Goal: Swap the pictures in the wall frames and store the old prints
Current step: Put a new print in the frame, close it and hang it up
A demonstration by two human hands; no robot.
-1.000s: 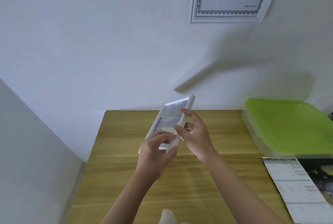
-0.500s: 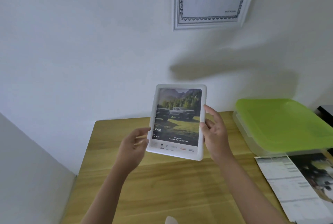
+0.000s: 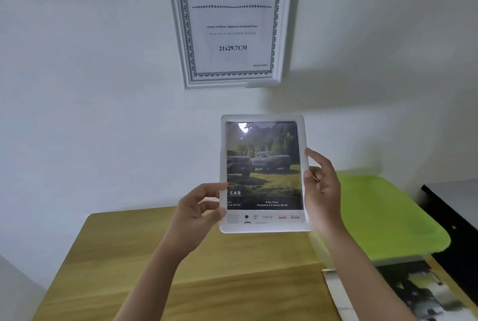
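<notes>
Small white plastic frame (image 3: pixel 263 173) loaded with truck print, gripped at both side edges by left hand (image 3: pixel 196 214) and right hand (image 3: pixel 320 188). Not yet rehung above wooden counter (image 3: pixel 232 269); silver A4 wall frame (image 3: pixel 230 23) holding stock insert; loose print (image 3: pixel 403 292) unstored beside green-lidded box (image 3: pixel 388 214).

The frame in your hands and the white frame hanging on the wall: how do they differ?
The held frame shows a colour print of trucks on grass; the hanging frame shows only a printed A4 size sheet. The held one has a plain, rounded border; the hanging one has a moulded, ornamented border. The left hand and right hand grip the held one above the table; the other hangs on the wall. Both are white and upright.
</notes>
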